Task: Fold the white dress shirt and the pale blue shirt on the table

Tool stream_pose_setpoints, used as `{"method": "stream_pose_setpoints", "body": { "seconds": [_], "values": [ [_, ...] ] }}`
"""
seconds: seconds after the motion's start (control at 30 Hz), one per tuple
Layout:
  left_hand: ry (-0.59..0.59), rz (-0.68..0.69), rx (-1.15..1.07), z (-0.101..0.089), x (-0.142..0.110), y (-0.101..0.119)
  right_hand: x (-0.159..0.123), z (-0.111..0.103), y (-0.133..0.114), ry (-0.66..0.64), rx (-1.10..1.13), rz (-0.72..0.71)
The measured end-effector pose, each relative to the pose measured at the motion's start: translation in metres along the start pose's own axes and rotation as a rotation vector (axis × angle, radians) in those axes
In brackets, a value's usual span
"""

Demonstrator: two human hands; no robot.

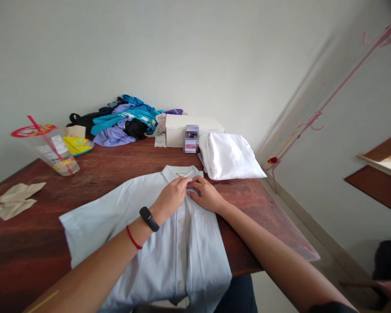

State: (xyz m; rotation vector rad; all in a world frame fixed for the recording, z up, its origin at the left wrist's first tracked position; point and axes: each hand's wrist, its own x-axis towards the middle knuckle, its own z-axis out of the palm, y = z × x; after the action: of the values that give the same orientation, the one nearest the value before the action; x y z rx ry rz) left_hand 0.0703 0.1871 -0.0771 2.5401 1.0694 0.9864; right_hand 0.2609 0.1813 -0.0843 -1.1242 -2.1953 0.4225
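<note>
A pale blue short-sleeved shirt [169, 243] lies front-up on the dark wooden table [101, 169], collar away from me. My left hand [172, 195] and my right hand [206, 193] meet at the button placket just below the collar. Both hands have their fingers curled and pinching the shirt fabric there. A black band and a red string sit on my left wrist.
A folded white garment [230, 161] lies beyond my right hand beside a white box [192, 129]. Several blue, purple and black clothes [124, 121] are heaped at the back. A plastic cup with a red straw [48, 150] and crumpled paper [16, 200] sit on the left.
</note>
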Motion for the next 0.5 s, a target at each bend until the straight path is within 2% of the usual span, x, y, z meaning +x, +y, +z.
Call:
{"method": "stream_pose_setpoints", "body": {
  "seconds": [0.33, 0.5],
  "values": [
    [-0.048, -0.006, 0.087, 0.0, 0.0026, 0.002, -0.0033, -0.0014, 0.0068, 0.021, 0.08, -0.047],
    [-0.047, 0.016, 0.094, 0.0006, 0.0034, 0.0023, -0.0034, -0.0017, 0.0104, -0.011, 0.067, -0.068]
  ]
}}
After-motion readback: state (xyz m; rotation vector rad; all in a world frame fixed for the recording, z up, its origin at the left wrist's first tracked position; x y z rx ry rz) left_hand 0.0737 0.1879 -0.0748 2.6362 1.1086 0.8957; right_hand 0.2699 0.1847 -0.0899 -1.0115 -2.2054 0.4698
